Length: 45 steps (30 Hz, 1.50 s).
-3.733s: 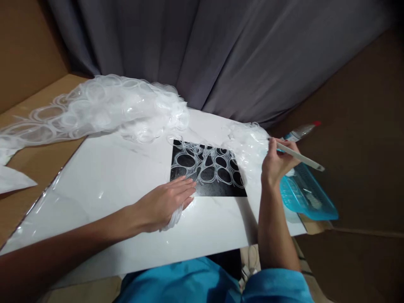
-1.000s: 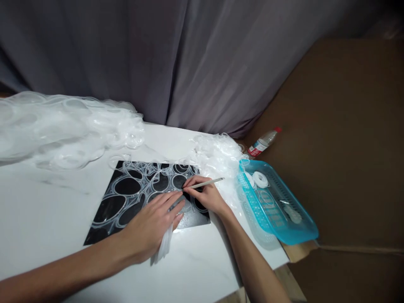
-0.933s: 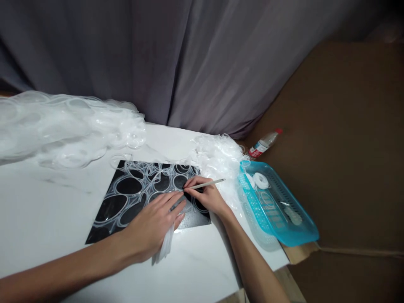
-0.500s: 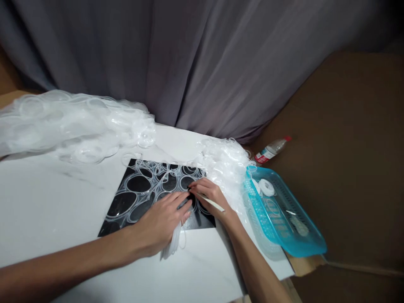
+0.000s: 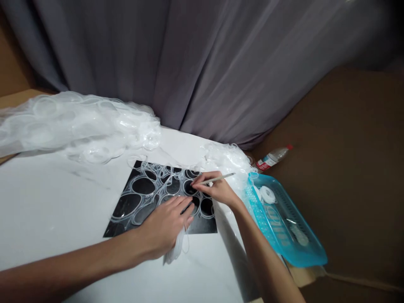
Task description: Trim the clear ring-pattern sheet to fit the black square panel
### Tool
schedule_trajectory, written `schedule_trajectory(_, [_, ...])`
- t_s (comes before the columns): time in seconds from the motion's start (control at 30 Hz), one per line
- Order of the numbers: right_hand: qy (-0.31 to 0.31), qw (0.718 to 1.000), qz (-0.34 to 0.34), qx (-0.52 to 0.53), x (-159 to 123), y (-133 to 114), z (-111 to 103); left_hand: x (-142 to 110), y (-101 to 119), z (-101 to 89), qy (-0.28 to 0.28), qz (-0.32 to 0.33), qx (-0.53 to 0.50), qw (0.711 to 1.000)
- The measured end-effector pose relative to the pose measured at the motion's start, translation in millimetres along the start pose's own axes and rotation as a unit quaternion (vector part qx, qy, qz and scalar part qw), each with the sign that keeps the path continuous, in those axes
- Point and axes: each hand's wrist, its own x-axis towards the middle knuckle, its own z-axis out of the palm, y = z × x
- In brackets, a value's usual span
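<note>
A black sheet (image 5: 205,227) lies on the white table, covered with looped white cord (image 5: 147,193) that forms rings and curls. My right hand (image 5: 219,191) pinches a thin, pale stick-like tool (image 5: 217,179) over the right part of the sheet; its tip is hidden at my fingertips. My left hand (image 5: 166,227) rests on the sheet's lower middle, fingers bent together. From under its palm hangs a bundle of thin white cord (image 5: 176,250), held there, and a loose strand curls beside it. What lies beneath the left fingers is hidden.
A long heap of translucent ringed material (image 5: 78,126) lies at the back left, a smaller white heap (image 5: 225,162) behind the right hand. A blue plastic basket (image 5: 315,256) with cord coils (image 5: 268,195) stands right, near a bottle (image 5: 273,159). A grey curtain (image 5: 176,63) hangs behind.
My right hand has moved up and away from the left fingers, and the tool has swung from pointing down-right to pointing up-right. My left hand stays on the sheet; the view shifts slightly.
</note>
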Motion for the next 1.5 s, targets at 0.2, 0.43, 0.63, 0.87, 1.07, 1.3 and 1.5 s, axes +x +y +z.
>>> schedule_trajectory(0.2, [0.001, 0.998, 0.019, 0.052, -27.0, 22.5, 21.8, -0.4, 0.5, 0.8, 0.007, 0.008, 0.043, 0.999])
schedule_trajectory(0.43, [0.042, 0.997, 0.006, 0.062, -34.3, 30.5, 26.8, 2.2, 2.4, -6.2, -0.026, 0.006, 0.033, 0.999])
schedule_trajectory(0.63, [0.032, 0.998, -0.045, 0.015, -35.7, 31.7, 26.5, 3.2, 1.5, -6.1, -0.034, -0.002, 0.011, 0.999])
schedule_trajectory(0.87, [0.055, 0.953, -0.15, -0.259, -28.2, 35.8, 24.2, 2.5, 1.5, -5.4, -0.035, -0.009, 0.001, 0.999])
schedule_trajectory(1.07, [0.258, 0.889, -0.13, -0.354, -4.7, 44.6, -25.2, 3.3, 0.8, -7.5, -0.048, -0.017, -0.01, 0.999])
schedule_trajectory(1.3, [0.473, 0.8, -0.053, -0.364, -12.9, 27.4, -76.7, 2.7, 1.0, -10.3, -0.058, -0.03, -0.044, 0.997])
schedule_trajectory(1.5, [0.325, 0.903, -0.014, -0.279, -52.2, -40.1, -67.2, 4.7, -0.6, -23.8, -0.056, -0.094, -0.175, 0.979])
